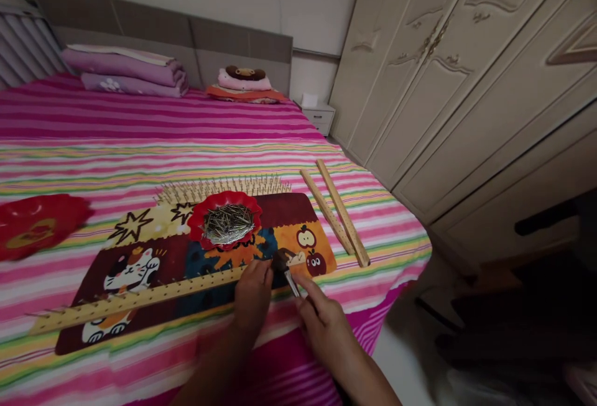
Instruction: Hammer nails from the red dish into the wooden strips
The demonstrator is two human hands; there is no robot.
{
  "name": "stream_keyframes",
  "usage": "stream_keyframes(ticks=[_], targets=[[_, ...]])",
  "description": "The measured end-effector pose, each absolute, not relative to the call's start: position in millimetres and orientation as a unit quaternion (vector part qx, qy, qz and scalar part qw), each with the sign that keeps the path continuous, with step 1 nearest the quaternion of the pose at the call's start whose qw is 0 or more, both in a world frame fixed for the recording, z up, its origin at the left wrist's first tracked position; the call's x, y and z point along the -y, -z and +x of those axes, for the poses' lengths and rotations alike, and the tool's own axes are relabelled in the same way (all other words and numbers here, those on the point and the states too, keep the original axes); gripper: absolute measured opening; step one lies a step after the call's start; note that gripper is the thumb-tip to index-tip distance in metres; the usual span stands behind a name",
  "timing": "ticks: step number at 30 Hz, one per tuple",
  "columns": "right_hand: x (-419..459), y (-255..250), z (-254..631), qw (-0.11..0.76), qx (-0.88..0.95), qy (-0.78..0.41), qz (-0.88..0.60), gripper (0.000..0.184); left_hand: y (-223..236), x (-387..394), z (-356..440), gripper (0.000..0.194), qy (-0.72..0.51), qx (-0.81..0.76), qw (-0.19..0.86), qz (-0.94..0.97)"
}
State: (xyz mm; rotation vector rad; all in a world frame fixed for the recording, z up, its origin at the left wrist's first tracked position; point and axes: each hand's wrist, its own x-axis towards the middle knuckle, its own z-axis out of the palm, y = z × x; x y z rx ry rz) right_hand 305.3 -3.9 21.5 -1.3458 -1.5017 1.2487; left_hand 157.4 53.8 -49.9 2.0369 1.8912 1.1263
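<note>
My right hand [326,325] is closed around a small hammer [291,283] with a silvery shaft and a dark head. The head is close to the fingertips of my left hand [253,294]. Those fingers are pinched together at the right end of a long wooden strip [140,297]; whatever sits between them is too small to make out. Nails stick up from the strip along its left and middle stretch, with small holes showing in its side. Under it lies a colourful cartoon mat [170,313]. Just beyond, a red scalloped bowl [198,232] holds many loose nails [228,222].
Several strips bristling with nails [219,189] lie behind the bowl. Two bare wooden strips [342,213] rest at the right. A red plate [41,222] is at the left. All are on a bed with a striped sheet [396,232]; its edge drops off at the right.
</note>
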Motion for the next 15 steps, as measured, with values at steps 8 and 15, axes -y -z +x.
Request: stream_keyframes(ticks=[8,15], targets=[[36,-15,323,0.366,0.598,-0.415,-0.580,0.046,54,-52,159,0.020,-0.404,-0.630,0.111,0.653],[66,54,348,0.334,0.592,-0.405,-0.612,0.054,13,-45,111,0.023,-0.406,-0.619,0.124,0.661]])
